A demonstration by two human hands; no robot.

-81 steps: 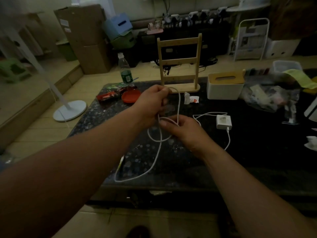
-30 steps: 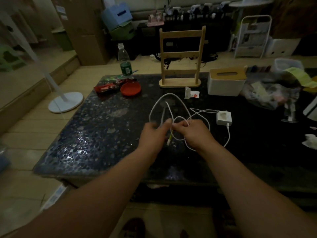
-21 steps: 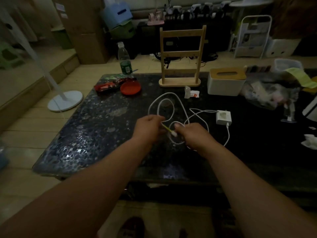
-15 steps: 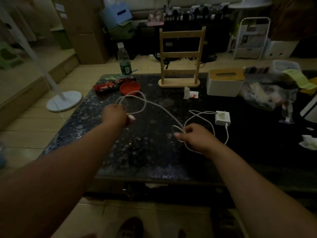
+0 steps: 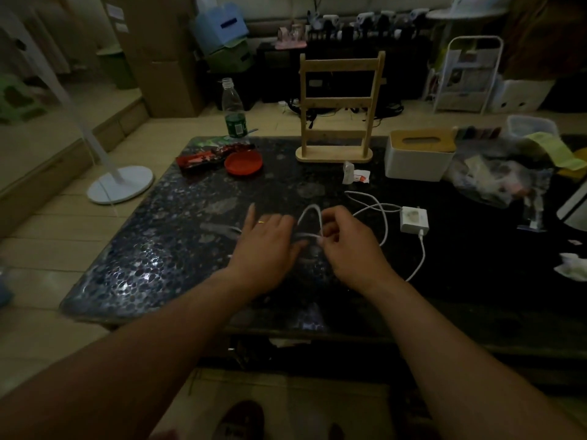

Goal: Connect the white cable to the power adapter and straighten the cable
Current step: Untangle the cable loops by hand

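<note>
The white power adapter (image 5: 414, 219) lies on the dark speckled table (image 5: 165, 249), right of my hands. The white cable (image 5: 421, 258) is plugged into its near side and curls back towards the table's middle. My right hand (image 5: 349, 249) pinches the cable where it forms a small upright loop (image 5: 313, 212). My left hand (image 5: 268, 246) is blurred, fingers spread, palm down just left of that loop. A blurred pale stretch of cable (image 5: 222, 229) sticks out to the left from under the left hand. Whether the left hand touches the cable is hidden.
A wooden rack (image 5: 336, 122) stands at the table's far edge, a white tissue box (image 5: 419, 158) to its right. A red lid (image 5: 243, 162) and a red packet (image 5: 203, 160) lie far left, beside a bottle (image 5: 234, 109). Plastic bags (image 5: 495, 179) clutter the right side.
My left hand, which had pulled a cable end out to the far left, has come back to the middle beside my right hand. The long stretched span of cable has collapsed into a small loop.
</note>
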